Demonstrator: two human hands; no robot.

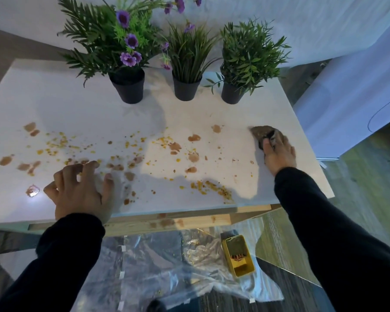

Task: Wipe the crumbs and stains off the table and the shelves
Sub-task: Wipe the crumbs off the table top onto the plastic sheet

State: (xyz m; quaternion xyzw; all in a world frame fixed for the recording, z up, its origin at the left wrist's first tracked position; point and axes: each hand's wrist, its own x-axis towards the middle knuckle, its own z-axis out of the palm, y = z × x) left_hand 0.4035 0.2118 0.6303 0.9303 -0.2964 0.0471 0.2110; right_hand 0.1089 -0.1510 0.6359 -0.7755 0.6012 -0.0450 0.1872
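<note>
The white table [77, 109] is spattered with brown stains [175, 147] and yellow crumbs [214, 188] across its front half. My right hand [278, 154] presses a dark brown cloth [262, 132] flat on the table near the right edge, fingers partly curled over it. My left hand [81, 190] rests on the table near the front left, fingers bent and fingertips touching the surface among the stains, holding nothing. A wooden shelf edge [167, 221] below the tabletop also carries brown stains.
Three potted plants in dark pots stand along the back: one with purple flowers [127, 87], a grassy one [186, 87], a leafy one [232, 93]. On the floor lie clear plastic sheeting [155, 266] and a yellow tray [238, 255]. A white cabinet [347, 97] stands at right.
</note>
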